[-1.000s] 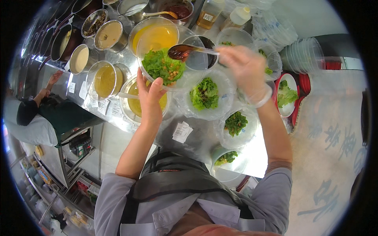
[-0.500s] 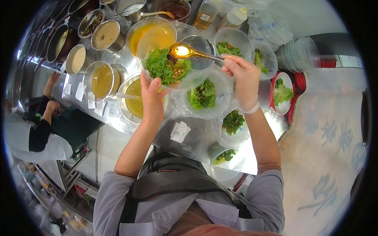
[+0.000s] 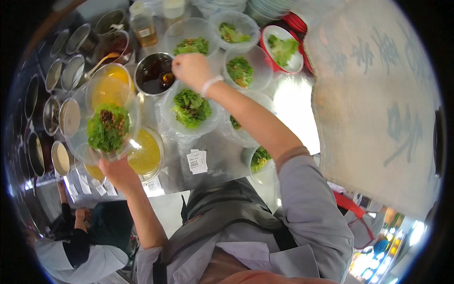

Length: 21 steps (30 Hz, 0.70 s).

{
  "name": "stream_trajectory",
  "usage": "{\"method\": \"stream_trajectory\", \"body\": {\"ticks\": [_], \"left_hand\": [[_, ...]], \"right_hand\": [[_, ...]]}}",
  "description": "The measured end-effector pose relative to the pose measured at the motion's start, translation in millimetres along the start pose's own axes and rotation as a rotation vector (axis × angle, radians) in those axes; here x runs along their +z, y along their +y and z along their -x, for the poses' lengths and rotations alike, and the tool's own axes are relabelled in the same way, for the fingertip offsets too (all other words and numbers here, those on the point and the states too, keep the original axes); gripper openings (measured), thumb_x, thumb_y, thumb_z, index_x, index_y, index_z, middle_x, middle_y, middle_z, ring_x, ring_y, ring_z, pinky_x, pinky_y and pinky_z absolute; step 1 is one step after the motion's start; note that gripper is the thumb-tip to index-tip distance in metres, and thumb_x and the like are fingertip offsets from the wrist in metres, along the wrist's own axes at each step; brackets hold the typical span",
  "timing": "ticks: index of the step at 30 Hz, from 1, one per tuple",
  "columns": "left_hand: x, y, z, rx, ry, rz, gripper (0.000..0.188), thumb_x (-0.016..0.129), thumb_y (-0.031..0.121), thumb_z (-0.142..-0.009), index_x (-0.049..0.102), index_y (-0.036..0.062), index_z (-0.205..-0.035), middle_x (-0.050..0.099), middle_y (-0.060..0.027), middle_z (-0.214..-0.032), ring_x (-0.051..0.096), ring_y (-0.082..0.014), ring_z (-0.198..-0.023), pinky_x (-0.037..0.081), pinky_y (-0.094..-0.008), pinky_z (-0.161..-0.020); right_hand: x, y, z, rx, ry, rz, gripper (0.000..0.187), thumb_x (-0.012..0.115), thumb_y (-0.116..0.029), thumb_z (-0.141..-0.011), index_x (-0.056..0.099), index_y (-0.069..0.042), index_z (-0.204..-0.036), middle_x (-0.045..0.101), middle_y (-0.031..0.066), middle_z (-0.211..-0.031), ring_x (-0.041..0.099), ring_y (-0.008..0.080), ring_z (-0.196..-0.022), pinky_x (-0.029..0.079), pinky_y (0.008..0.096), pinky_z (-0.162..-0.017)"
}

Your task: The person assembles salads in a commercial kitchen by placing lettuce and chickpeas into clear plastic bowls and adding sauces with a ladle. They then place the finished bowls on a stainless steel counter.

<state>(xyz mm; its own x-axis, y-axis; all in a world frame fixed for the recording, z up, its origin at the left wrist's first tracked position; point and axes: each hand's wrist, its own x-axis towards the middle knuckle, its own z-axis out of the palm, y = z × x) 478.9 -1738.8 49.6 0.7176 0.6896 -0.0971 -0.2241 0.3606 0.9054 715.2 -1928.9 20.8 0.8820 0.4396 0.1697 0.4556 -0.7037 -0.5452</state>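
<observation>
My left hand (image 3: 119, 171) grips the lower rim of a clear plastic bowl (image 3: 78, 135), raised over the sauce containers on the left. Inside it lie green lettuce (image 3: 106, 137), some beans or nuts and a dark topping. My right hand (image 3: 191, 71), in a thin clear glove, is closed on a spoon (image 3: 167, 79) whose handle is mostly hidden. The spoon's tip is in a metal pot of dark brown liquid (image 3: 151, 68). Just below that hand stands another lettuce bowl (image 3: 191, 109) lined with a plastic bag.
Several more bowls of greens (image 3: 240, 72) stand to the right, near a red-and-white bowl (image 3: 283, 49). Yellow-green sauce (image 3: 146, 154) and other sauce pots crowd the left. Paper slips (image 3: 196, 162) lie near the counter's front edge. Another person (image 3: 85, 248) is at lower left.
The spoon has gone from above the held bowl into the pot of dark liquid. My left hand has carried the bowl left. The whole view has turned.
</observation>
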Motion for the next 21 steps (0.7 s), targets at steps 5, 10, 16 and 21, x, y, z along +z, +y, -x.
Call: {"method": "stream_trajectory", "body": {"ticks": [5,10,16,21], "left_hand": [[18.6,24.5,22.5,-0.155,-0.061,0.179,0.072,0.048,0.045,-0.089,0.024,0.0073,-0.145,0.029,-0.0146,-0.145,0.031,-0.034,-0.134,0.031,-0.0591,-0.106],[53.1,2.2,72.9,-0.263,-0.286,0.164,0.09,0.058,0.052,-0.081,0.013,0.0118,-0.148,0.023,-0.014,-0.147,0.029,-0.0336,-0.134,0.034,-0.0629,-0.101],[158.3,-60.4,191.1,-0.52,-0.575,0.168,0.091,0.064,0.039,-0.083,0.008,0.0084,-0.149,0.021,-0.0146,-0.148,0.028,-0.0319,-0.135,0.037,-0.049,-0.103],[230.1,-109.0,260.2,-0.568,-0.703,-0.301,0.102,0.069,0.043,-0.08,0.004,0.0043,-0.148,0.014,-0.02,-0.152,0.016,-0.0327,-0.14,0.031,-0.0452,-0.107]], "right_hand": [[-31.4,-23.3,18.8,0.054,-0.106,0.119,0.039,0.057,-0.031,-0.085,0.059,0.0,-0.109,0.066,0.0189,-0.082,0.065,0.0328,-0.073,0.051,0.04,-0.066],[-146.1,-15.7,117.2,0.54,-0.388,-0.935,0.051,0.051,-0.034,-0.093,0.047,-0.003,-0.133,0.065,0.0069,-0.074,0.06,0.0136,-0.067,0.047,0.027,-0.063],[-240.9,45.0,233.2,0.632,-0.293,-0.735,0.047,0.046,-0.021,-0.092,0.046,0.0,-0.133,0.058,0.0028,-0.064,0.052,0.0083,-0.057,0.042,0.0225,-0.054],[-298.5,150.1,275.6,0.406,-0.019,-0.497,0.037,0.047,-0.016,-0.089,0.056,0.001,-0.12,0.054,0.0023,-0.059,0.046,0.0085,-0.049,0.038,0.023,-0.046]]}}
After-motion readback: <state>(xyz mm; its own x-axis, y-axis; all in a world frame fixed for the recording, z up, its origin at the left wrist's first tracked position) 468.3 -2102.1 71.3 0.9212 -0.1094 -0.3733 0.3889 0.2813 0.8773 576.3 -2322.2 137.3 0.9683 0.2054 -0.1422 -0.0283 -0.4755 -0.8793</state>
